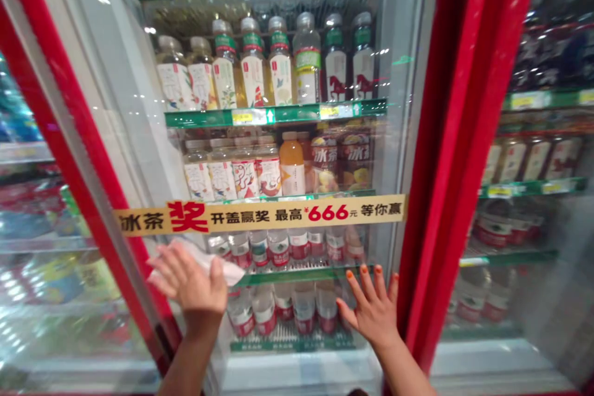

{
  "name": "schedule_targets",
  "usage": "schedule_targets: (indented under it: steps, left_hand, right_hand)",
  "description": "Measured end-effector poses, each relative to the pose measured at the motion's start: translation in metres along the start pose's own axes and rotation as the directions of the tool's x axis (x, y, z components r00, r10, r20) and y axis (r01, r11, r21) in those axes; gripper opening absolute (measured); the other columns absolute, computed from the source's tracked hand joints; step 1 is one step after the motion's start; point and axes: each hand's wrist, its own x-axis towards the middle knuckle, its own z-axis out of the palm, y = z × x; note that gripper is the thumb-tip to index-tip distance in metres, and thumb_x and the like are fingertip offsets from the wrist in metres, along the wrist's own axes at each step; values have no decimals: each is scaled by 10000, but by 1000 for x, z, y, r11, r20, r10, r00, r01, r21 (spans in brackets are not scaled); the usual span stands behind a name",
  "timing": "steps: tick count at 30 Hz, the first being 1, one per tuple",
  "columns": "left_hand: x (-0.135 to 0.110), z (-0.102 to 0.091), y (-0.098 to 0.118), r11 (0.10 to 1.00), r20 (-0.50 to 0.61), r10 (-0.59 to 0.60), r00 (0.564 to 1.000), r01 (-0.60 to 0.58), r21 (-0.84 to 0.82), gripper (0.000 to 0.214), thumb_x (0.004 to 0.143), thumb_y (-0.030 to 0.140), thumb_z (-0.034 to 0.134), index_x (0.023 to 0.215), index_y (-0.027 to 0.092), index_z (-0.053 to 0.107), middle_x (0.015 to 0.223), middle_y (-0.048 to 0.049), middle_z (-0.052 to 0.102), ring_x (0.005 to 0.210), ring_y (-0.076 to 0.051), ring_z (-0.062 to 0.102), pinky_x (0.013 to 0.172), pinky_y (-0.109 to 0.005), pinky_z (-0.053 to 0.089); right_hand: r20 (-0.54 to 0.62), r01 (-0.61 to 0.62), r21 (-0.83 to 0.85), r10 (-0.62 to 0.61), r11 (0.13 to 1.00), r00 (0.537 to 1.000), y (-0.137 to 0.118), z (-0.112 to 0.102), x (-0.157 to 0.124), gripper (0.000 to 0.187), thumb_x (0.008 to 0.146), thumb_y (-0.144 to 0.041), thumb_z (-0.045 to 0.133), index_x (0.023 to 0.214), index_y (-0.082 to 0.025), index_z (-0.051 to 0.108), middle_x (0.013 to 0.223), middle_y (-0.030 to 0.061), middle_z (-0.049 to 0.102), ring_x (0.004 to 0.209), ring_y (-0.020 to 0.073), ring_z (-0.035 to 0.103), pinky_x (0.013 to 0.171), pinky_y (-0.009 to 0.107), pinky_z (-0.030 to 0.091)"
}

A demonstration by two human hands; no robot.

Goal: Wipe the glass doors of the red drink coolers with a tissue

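Observation:
I face a drinks fridge with a glass door (394, 154) framed in red. My left hand (190, 281) presses a white cloth (227, 269) flat against the lower glass, fingers spread over it. My right hand (374, 306) lies open and flat on the glass near the door's right red frame (445, 198), fingers spread, nails painted orange. A yellow sticker strip (260, 215) with red and black print runs across the glass just above both hands.
Behind the glass, green-edged shelves (273, 114) hold rows of tea bottles, juice and water bottles. Neighbouring fridges with more drinks stand at left (37, 229) and right (533, 154). A red door frame slants at left (78, 136).

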Motion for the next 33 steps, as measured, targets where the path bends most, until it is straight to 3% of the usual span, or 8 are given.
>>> schedule_targets:
  steps: [3,8,15,19,23,26,29,33]
  left_hand:
    - [-19,13,42,966,86,258,962,-260,10,955,1007,518,582,1770,219,91,1850,-141,82,1730,-418,17,1372,-757,46]
    - [-83,-1,27,690,52,723,689,-719,-83,755,1036,582,486,1725,485,194,1785,176,295,1726,-90,33,1427,-365,78]
    - [-2,-5,1,958,32,278,960,-280,56,937,1013,306,561,1752,78,32,1828,-256,-74,1706,-492,-85,1319,-835,29]
    - [-51,18,26,887,161,457,875,-462,-6,819,989,567,645,1720,356,343,1823,-46,309,1738,-358,94,1402,-661,3]
    - [-106,3,-18,749,163,661,732,-658,-80,563,906,572,725,1462,553,639,1534,59,685,1651,-314,382,1408,-589,176]
    - [-66,-14,-48,849,115,522,845,-528,27,805,947,365,664,1703,283,401,1721,-216,443,1675,-506,246,1269,-860,254]
    - [-5,-9,-14,983,74,149,986,-156,96,926,1022,354,547,1762,134,35,1808,-317,-51,1693,-549,-14,1241,-932,141]
    - [-10,12,68,911,179,401,898,-411,23,910,1001,481,632,1762,241,194,1859,-109,116,1736,-377,-42,1393,-713,7]
  right_hand:
    - [3,-34,30,34,999,999,-2,2,-4,853,1026,-579,577,1756,-279,252,1839,46,179,1723,318,118,1401,625,51]
    - [-6,-34,36,34,999,999,-3,3,-7,852,1011,-543,627,1748,-295,280,1826,42,223,1716,317,165,1402,625,89]
    - [-27,-33,31,34,999,999,-3,0,-1,810,1039,-527,591,1747,-285,281,1831,30,215,1715,307,171,1405,607,93]
    - [-25,-33,56,35,998,999,-3,-1,-1,798,1042,-525,605,1739,-279,306,1823,32,239,1713,303,177,1409,600,89]
    - [-32,-41,62,43,997,999,-5,1,-3,796,1037,-534,616,1734,-294,315,1816,24,254,1711,294,192,1412,592,92]
    - [-33,-45,59,47,997,998,-5,2,-2,801,1029,-536,618,1734,-309,314,1816,21,257,1710,296,196,1409,597,103]
    - [-29,-43,48,45,998,999,-4,1,-1,821,1022,-528,620,1741,-301,297,1822,26,237,1713,300,179,1408,600,95]
    - [-22,-38,55,39,998,999,-3,-2,1,827,1021,-515,623,1743,-287,291,1821,24,235,1715,293,171,1410,593,89]
